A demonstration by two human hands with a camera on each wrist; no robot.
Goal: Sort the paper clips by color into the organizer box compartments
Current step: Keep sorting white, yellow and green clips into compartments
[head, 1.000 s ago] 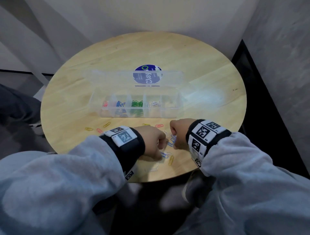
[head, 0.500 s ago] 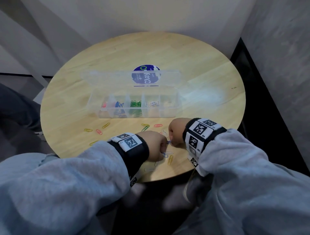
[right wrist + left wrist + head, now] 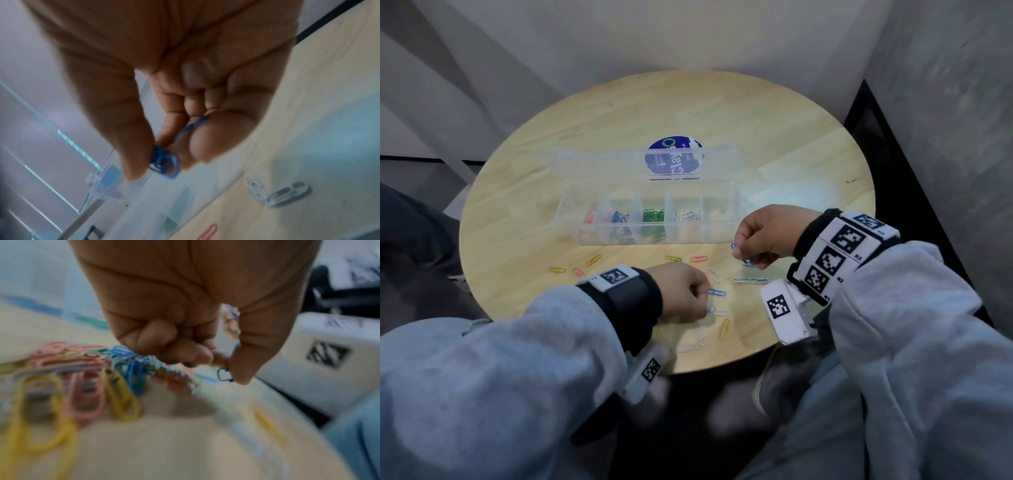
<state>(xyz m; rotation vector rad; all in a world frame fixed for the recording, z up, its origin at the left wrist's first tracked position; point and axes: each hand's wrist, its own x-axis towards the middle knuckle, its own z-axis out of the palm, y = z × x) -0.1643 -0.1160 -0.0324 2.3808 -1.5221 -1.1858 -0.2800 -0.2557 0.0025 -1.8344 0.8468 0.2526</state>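
The right hand (image 3: 763, 236) is lifted above the worktop (image 3: 774, 144), just in front of the right end of the box (image 3: 654, 241). Its thumb and fingers pinch a blue clip (image 3: 164, 162), and the end of the clip sticks out below the fingertips.

The left hand (image 3: 681, 291) is low over the near part of the worktop, with the fingers curled into a fist. In the left wrist view a small dark blue clip (image 3: 224, 374) shows at the tip of the thumb, so this hand seems to pinch it, but the picture is blurred.

The box is clear plastic and its lid (image 3: 602, 161) stands open behind it. From left to right the compartments hold red clips (image 3: 589, 218), blue clips (image 3: 619, 217), green clips (image 3: 653, 215) and white clips (image 3: 686, 215). What lies in the last compartment on the right I cannot tell.

Loose clips lie on the worktop between the box and the hands: yellow ones (image 3: 557, 270), a red one (image 3: 698, 258), white ones (image 3: 750, 280) and a blue one (image 3: 717, 292) just beside the left hand. A round blue sticker (image 3: 674, 156) shows through the lid.
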